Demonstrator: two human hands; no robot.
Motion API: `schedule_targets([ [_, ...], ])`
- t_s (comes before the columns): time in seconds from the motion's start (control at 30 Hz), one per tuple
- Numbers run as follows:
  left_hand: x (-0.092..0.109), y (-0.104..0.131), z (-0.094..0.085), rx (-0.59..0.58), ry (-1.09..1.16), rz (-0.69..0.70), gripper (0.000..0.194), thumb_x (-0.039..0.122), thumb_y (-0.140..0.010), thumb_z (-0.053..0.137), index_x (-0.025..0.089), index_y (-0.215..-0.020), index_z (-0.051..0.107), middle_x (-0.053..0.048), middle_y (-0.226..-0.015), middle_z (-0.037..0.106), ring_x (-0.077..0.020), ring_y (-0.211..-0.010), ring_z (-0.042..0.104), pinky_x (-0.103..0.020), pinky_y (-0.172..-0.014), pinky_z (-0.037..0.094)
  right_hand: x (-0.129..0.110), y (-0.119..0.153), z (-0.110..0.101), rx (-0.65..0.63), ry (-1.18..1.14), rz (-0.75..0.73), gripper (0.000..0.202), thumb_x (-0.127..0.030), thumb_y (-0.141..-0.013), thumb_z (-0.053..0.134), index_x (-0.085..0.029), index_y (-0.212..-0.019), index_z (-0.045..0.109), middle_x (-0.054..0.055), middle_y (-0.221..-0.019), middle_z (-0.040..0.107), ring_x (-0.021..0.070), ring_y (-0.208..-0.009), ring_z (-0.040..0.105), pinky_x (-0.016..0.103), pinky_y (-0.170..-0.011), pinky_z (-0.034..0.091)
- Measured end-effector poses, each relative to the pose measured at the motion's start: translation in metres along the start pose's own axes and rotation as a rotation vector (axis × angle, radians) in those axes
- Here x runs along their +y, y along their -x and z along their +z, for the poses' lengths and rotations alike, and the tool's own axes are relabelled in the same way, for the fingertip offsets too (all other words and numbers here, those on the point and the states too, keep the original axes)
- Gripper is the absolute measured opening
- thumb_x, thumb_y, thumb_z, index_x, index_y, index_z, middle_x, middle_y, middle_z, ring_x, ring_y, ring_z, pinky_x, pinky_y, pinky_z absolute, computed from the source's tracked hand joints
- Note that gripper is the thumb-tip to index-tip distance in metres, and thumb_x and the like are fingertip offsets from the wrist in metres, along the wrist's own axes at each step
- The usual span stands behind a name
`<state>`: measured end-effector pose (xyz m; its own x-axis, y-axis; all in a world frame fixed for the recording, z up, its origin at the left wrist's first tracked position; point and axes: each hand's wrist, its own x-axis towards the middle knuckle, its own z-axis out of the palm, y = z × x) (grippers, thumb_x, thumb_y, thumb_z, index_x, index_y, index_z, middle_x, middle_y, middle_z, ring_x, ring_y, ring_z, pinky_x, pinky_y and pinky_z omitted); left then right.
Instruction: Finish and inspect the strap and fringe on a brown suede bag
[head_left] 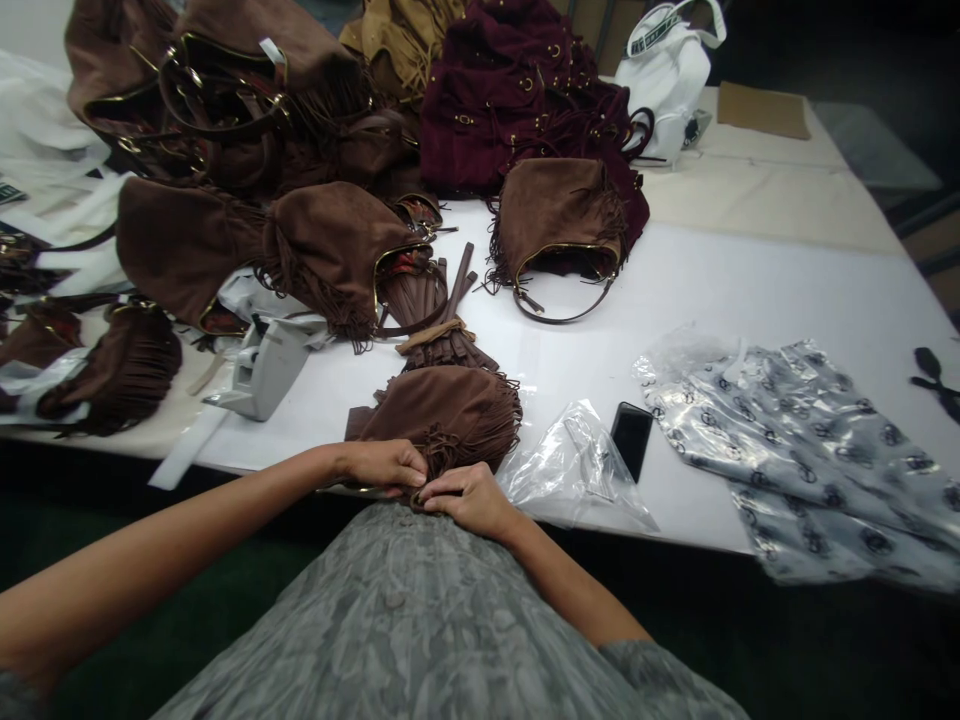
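A brown suede handbag [442, 410] with fringe lies at the table's front edge, right against my body. My left hand [386, 465] is closed in a pinch on its near edge. Close beside it, my right hand [469, 495] pinches the same edge, thumb and fingers pressed together. Between the fingertips shows a small dark loop [417, 500], perhaps part of the handle; my fingers hide most of it. Just beyond this handbag lies a bundle of brown leather straps [442, 345], tied round with a tan band.
A clear plastic bag [577, 465], a black phone [632, 440] and printed plastic bags [795, 440] lie to the right. A grey tape dispenser [266, 370] stands left. Behind are brown handbags [330, 240], burgundy bags [510, 100] and another small brown handbag [559, 205].
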<state>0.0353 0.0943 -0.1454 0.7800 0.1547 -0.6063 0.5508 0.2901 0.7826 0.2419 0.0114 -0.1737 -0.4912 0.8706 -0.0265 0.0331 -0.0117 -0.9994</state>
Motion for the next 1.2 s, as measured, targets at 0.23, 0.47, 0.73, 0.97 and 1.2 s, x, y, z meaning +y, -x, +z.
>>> schedule_targets([
  [0.23,-0.001,0.005,0.000,0.027,0.009,0.048,0.051,0.062,-0.085,0.053,0.016,-0.064,0.055,0.001,-0.050,0.048,-0.0094,-0.044,0.035,-0.023,-0.043,0.026,-0.001,0.000,-0.003,-0.016,0.002,0.041,0.011,-0.031,-0.079,0.074,-0.022,-0.082,0.079,0.001,-0.082,0.076,0.0146,-0.074,0.070,0.023,-0.076,0.054],
  [0.47,0.004,0.007,-0.001,-0.003,-0.011,0.047,0.049,0.060,-0.086,0.053,0.016,-0.065,0.055,0.002,-0.051,0.048,-0.0093,-0.044,0.035,-0.023,-0.045,0.026,0.002,0.000,-0.003,-0.027,-0.022,0.049,0.012,-0.031,-0.078,0.076,-0.021,-0.082,0.079,0.002,-0.080,0.076,0.0148,-0.073,0.069,0.023,-0.074,0.054],
  [0.73,0.011,0.005,-0.001,-0.003,-0.098,0.108,0.049,0.061,-0.088,0.050,0.016,-0.067,0.055,0.002,-0.054,0.048,-0.0118,-0.053,0.043,-0.023,-0.055,0.036,0.003,0.001,-0.002,-0.021,-0.046,0.041,0.014,-0.034,-0.078,0.076,-0.021,-0.083,0.079,0.002,-0.081,0.076,0.0153,-0.073,0.070,0.024,-0.075,0.055],
  [0.97,0.015,0.012,0.002,0.037,-0.241,0.135,0.048,0.059,-0.089,0.049,0.017,-0.067,0.059,0.001,-0.057,0.050,-0.0123,-0.055,0.043,-0.022,-0.055,0.034,0.003,0.002,0.001,0.000,0.002,0.028,0.009,-0.029,-0.077,0.077,-0.023,-0.083,0.079,0.001,-0.083,0.077,0.0157,-0.075,0.071,0.024,-0.078,0.055],
  [1.2,0.013,0.021,0.016,0.096,-0.226,0.063,0.044,0.056,-0.089,0.050,0.016,-0.072,0.059,0.002,-0.062,0.049,-0.0115,-0.058,0.041,-0.022,-0.056,0.032,-0.011,0.006,0.005,0.107,0.116,0.040,0.009,-0.019,-0.079,0.072,-0.021,-0.086,0.078,0.002,-0.087,0.077,0.0154,-0.079,0.071,0.023,-0.079,0.054],
])
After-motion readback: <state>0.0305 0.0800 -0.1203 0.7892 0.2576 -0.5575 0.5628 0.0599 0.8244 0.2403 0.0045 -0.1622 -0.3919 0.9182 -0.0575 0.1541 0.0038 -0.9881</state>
